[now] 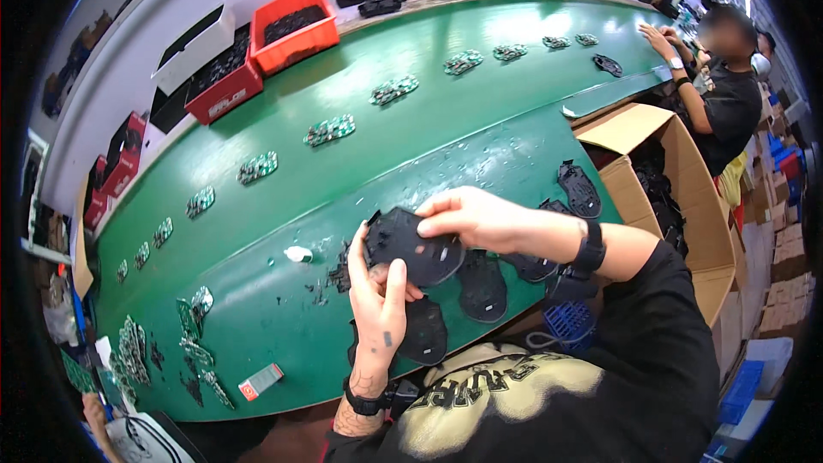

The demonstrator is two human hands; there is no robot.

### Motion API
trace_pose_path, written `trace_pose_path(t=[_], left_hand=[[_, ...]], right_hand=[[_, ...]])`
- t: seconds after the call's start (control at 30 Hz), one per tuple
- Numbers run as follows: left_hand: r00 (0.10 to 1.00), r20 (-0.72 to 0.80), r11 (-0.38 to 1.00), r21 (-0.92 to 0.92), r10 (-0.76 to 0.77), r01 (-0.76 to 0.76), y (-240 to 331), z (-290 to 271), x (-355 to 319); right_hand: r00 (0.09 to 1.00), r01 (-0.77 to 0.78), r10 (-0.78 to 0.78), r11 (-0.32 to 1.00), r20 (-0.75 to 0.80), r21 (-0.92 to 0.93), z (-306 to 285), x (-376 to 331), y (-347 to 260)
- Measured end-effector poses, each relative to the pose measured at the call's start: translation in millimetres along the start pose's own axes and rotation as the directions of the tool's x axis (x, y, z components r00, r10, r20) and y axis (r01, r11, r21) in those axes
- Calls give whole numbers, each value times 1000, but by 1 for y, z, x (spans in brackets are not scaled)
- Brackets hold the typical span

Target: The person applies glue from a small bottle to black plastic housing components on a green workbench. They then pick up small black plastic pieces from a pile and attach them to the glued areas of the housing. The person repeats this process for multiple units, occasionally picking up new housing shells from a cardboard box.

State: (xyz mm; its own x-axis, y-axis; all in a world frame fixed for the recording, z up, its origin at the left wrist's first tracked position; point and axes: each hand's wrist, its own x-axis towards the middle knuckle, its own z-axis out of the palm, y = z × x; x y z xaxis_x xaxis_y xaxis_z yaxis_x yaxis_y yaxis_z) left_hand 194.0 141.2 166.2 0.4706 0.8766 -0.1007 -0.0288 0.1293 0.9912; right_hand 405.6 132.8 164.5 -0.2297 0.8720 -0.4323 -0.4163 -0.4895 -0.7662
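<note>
Green bench (274, 317), one black shell (398, 240) held above it, gripped by my left hand (377, 307) at its left edge and pinched by my right hand (471, 216) at its far edge, long axis slanting far-left to near-right, neither hand nearer.

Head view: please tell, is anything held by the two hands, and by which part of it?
The left hand holds a black shell by its lower left edge; the right hand holds it by its upper right edge.
</note>
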Motion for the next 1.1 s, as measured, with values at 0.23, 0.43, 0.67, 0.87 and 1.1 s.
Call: trace_pose_path(t=[0.23, 0.43, 0.67, 0.87, 1.1], left_hand=[[918, -339, 958, 263, 205, -117, -19, -36, -22], [798, -586, 938, 335, 137, 85, -43, -72, -64], [817, -552, 843, 511, 169, 170, -41, -63, -70], [962, -163, 494, 869, 219, 35, -25, -56, -60], [976, -137, 551, 834, 170, 21, -28, -67, -58]], right_hand=[[809, 183, -313, 938, -497, -294, -211, -25, -120], [403, -24, -423, 881, -811, -472, -436, -41, -155], [-47, -601, -705, 586, -708, -543, -551, -42, -135], [-27, -765, -827, 378, -561, -521, -499, -29, -141], [559, 24, -829, 35, -16, -999, -269, -2, -197]])
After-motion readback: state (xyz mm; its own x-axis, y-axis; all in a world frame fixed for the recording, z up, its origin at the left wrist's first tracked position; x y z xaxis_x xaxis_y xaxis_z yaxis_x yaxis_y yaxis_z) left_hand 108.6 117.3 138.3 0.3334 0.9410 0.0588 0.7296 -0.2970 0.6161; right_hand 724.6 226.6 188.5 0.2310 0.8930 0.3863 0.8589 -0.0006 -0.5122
